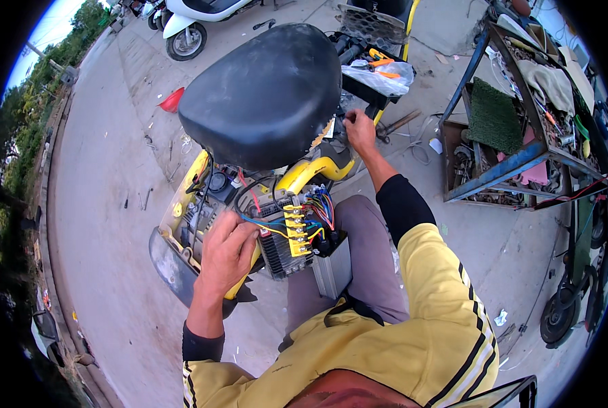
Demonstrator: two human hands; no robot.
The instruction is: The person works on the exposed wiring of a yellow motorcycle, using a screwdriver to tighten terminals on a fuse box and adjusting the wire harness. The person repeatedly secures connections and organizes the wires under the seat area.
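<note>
My left hand (228,248) is closed in a pinch at the left side of a finned grey motor controller (277,255), at the ends of thin blue and yellow wires (266,224). A yellow terminal block (296,231) with metal screws is on the controller, and a bundle of coloured wires (323,206) spreads beside it. Behind the terminal block, against my legs, stands a silver metal box (333,270). My right hand (360,129) is closed with fingers curled, just right of the black seat (263,95) of a yellow scooter (319,168); what its fingers hold is hidden.
Orange-handled tools (380,62) lie on a plastic bag in a black tray beyond the seat. A hammer-like tool (400,124) rests on the ground. To the right stands a metal rack (494,170) full of parts; a white scooter (198,20) is parked behind.
</note>
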